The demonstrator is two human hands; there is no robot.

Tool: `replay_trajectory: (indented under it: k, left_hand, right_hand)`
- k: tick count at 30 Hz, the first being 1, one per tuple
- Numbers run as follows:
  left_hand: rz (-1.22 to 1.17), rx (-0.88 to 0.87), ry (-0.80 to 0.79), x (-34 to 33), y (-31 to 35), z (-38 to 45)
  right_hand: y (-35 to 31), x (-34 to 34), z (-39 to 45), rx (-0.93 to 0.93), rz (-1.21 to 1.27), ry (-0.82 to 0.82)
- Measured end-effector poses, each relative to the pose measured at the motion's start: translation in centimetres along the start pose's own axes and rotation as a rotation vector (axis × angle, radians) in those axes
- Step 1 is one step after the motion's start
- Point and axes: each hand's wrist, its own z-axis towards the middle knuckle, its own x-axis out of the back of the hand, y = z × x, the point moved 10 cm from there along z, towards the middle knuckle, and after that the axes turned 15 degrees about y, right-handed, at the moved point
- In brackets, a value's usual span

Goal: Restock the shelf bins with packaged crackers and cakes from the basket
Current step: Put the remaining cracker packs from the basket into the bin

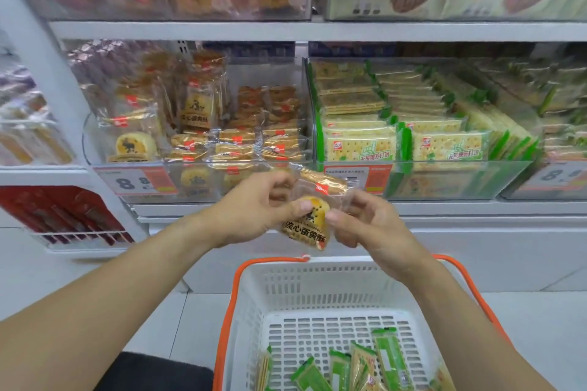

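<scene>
Hands (pixel 254 209) (pixel 365 225) pinch cake packet (pixel 306 225) reading 流心蛋黄酥; bin tag (pixel 133 182) 8.8.

Left hand (pixel 260 209) and right hand (pixel 365 225) pinch wrapped cake (pixel 309 225) above white basket (pixel 247 311). Green cracker packs (pixel 386 355) in basket. Cake bin (pixel 197 181), cracker bin (pixel 444 178) on shelf behind.

White shop shelving (pixel 317 30) over pale tiled floor (pixel 540 320).
</scene>
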Motion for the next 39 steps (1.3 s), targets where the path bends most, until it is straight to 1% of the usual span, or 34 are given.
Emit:
replay_trajectory:
  k: [2,5,6,8,9,11,15,17,20,22,25,27,31,33,35,36,39]
  left_hand:
    - [-0.078,-0.004,0.078,1.8,0.7,-0.2]
    - [-0.303,0.205,0.310,5.5,-0.5,-0.2]
    - [-0.339,0.263,0.382,6.6,-1.1,-0.3]
    - [-0.328,0.337,0.489,8.4,-2.2,-0.6]
    - [-0.289,0.354,0.507,8.9,-2.6,-0.8]
    - [-0.177,0.369,0.477,9.0,-3.5,-1.0]
    - [0.005,0.412,0.274,7.0,-5.1,-1.5]
    - [0.091,0.419,0.184,6.1,-5.6,-1.7]
    - [0.153,0.433,0.080,5.0,-6.0,-2.1]
    - [0.187,0.431,0.036,4.6,-6.2,-2.2]
    - [0.208,0.406,0.042,4.6,-6.3,-1.5]
    - [0.229,0.398,0.034,4.4,-6.5,-1.0]
    - [0.332,0.365,-0.027,3.3,-6.4,-1.0]
    - [0.398,0.346,-0.064,2.7,-6.2,-1.1]
    - [0.439,0.343,-0.097,2.1,-6.1,-1.2]
    - [0.454,0.346,-0.111,1.7,-6.2,-1.2]
    - [0.496,0.351,-0.156,0.6,-6.5,-1.4]
  right_hand:
    - [-2.4,-0.9,0.2,0.094,-0.072,0.086]
    - [-6.3,-1.9,0.5,0.214,-0.094,0.243]
    - [-7.5,-2.5,0.7,0.244,-0.094,0.284]
    - [-9.6,-4.3,1.7,0.289,-0.103,0.318]
    - [-10.3,-5.3,2.4,0.295,-0.110,0.324]
    - [-10.9,-7.6,4.5,0.278,-0.125,0.328]
    - [-9.6,-12.8,10.4,0.219,-0.247,0.274]
    - [-8.6,-15.1,13.2,0.226,-0.351,0.272]
    - [-7.5,-17.6,15.5,0.243,-0.548,0.282]
    - [-7.3,-18.3,16.0,0.257,-0.604,0.279]
    - [-8.1,-17.6,15.0,0.321,-0.644,0.296]
    - [-8.8,-16.2,13.1,0.379,-0.598,0.317]
    - [-10.4,-12.5,6.2,0.662,-0.436,0.353]
    - [-9.6,-10.4,2.5,0.739,-0.341,0.340]
    - [-6.7,-8.5,-0.4,0.743,-0.310,0.320]
    - [-4.2,-7.5,-1.3,0.712,-0.330,0.297]
    - [6.2,-5.0,-3.1,0.492,-0.505,0.165]
